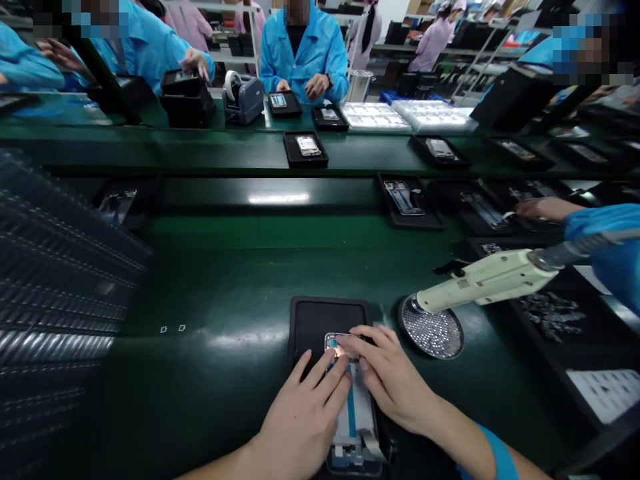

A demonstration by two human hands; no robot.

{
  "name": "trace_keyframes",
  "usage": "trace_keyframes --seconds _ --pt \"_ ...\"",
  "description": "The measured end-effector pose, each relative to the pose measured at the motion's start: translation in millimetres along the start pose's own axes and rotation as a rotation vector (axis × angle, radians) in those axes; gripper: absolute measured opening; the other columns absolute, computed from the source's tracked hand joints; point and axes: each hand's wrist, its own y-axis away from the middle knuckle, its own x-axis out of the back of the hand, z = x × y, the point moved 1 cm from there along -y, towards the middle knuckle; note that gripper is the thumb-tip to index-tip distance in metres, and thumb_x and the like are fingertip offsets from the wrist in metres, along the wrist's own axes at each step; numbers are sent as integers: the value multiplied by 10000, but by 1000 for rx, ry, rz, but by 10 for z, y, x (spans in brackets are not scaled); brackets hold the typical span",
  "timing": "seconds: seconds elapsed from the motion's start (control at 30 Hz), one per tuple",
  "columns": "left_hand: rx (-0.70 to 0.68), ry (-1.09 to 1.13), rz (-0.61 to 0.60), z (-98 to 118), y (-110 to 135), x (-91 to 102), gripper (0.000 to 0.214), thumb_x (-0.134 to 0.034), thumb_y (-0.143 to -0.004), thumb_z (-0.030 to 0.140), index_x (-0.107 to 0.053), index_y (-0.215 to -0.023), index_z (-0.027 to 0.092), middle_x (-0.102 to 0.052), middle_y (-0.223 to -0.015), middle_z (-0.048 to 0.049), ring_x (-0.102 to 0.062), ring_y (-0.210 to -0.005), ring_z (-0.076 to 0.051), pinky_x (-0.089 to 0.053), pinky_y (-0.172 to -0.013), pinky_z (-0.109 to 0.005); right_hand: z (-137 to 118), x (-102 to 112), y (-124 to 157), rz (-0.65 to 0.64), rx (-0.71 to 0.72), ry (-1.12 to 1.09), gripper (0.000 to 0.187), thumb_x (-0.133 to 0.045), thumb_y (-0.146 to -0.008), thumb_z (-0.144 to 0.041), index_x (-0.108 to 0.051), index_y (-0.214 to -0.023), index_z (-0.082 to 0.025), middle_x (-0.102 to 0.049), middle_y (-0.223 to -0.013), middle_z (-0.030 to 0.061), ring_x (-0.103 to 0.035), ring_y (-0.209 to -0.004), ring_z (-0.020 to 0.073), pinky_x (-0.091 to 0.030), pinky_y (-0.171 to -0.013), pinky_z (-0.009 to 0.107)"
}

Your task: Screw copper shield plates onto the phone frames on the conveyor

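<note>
An opened phone [367, 407] with bare inner parts and a blue strip down its middle lies lengthwise on a black tray [327, 313] before me. My left hand [305, 413] rests over its left side, fingers stretched out and fingertips touching the upper inner parts. Opposite it, my right hand [390, 380] has its fingertips on the top end and its thumb at the right side, closed on the phone. The fingers partly hide the small parts under them. Just right of the tray is a round dish [433, 330] of shiny small pieces, with a pale electric screwdriver [480, 280] above it.
Stacked clear plastic trays [60, 287] rise at the left. Two small white outlines [173, 329] lie on the green bench. More trays with phones [405, 199] stand ahead. A co-worker's hand [543, 208] works at right; a person in blue [305, 50] sits opposite.
</note>
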Motion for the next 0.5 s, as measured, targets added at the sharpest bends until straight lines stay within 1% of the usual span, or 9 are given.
trace_keyframes --seconds 0.13,0.2,0.27,0.3,0.33,0.4,0.43,0.47,0.5 --pt "9 17 3 7 -4 20 410 -417 -1056 271 -570 -1419 155 -482 -1563 -51 -354 -1490 -256 -172 -1262 -479 -58 -28 10 -23 51 112 545 -412 -888 -47 -505 -1417 -140 -713 -1204 76 -575 -1203 296 -474 -987 522" --pt "20 58 -6 -3 -11 49 421 -425 -1032 235 -565 -1421 155 -480 -1564 -53 -368 -1487 -255 -272 -1238 -479 -76 -39 56 -29 86 92 542 -426 -890 -49 -507 -1420 -128 -696 -1246 91 -575 -1231 298 -495 -1017 533" --pt "43 109 -11 -24 -30 78 453 -432 -1006 202 -546 -1442 163 -454 -1584 -50 -374 -1491 -249 -340 -1217 -461 -52 14 121 69 107 10 535 -442 -907 -49 -508 -1427 -156 -663 -1310 95 -580 -1264 266 -516 -1054 491" --pt "56 121 -8 -36 -46 85 470 -433 -997 186 -533 -1455 167 -443 -1593 -48 -370 -1496 -248 -360 -1212 -452 -10 82 149 220 78 -12 529 -466 -914 -53 -517 -1425 -185 -640 -1339 96 -582 -1275 250 -518 -1069 469" --pt "70 114 0 -50 -67 83 480 -433 -993 170 -524 -1463 168 -439 -1595 -51 -371 -1499 -252 -376 -1205 -451 56 179 165 440 16 -7 527 -508 -916 -68 -525 -1423 -211 -609 -1375 102 -572 -1298 248 -509 -1092 466" --pt "93 47 19 -79 -125 52 488 -431 -986 138 -519 -1466 158 -450 -1586 -73 -390 -1490 -282 -409 -1181 -474 256 431 151 948 -234 66 591 -645 -889 -137 -505 -1455 -235 -503 -1476 134 -500 -1387 285 -436 -1170 526" --pt "102 1 31 -94 -161 24 488 -431 -981 124 -528 -1458 153 -463 -1575 -85 -410 -1477 -298 -425 -1165 -488 379 566 109 1133 -362 88 692 -728 -853 -211 -461 -1492 -214 -423 -1538 164 -427 -1452 323 -367 -1214 580" --pt "111 -42 45 -109 -202 -8 486 -429 -973 109 -543 -1444 148 -476 -1565 -92 -433 -1461 -306 -442 -1150 -491 517 693 39 1164 -520 34 850 -796 -812 -302 -377 -1543 -186 -337 -1595 189 -349 -1506 340 -295 -1252 601" --pt "116 -78 58 -125 -245 -41 486 -425 -964 95 -560 -1428 144 -488 -1554 -95 -457 -1443 -309 -456 -1137 -487 655 810 -46 1151 -613 -81 959 -846 -752 -390 -354 -1543 -164 -335 -1596 207 -367 -1497 347 -285 -1255 605"
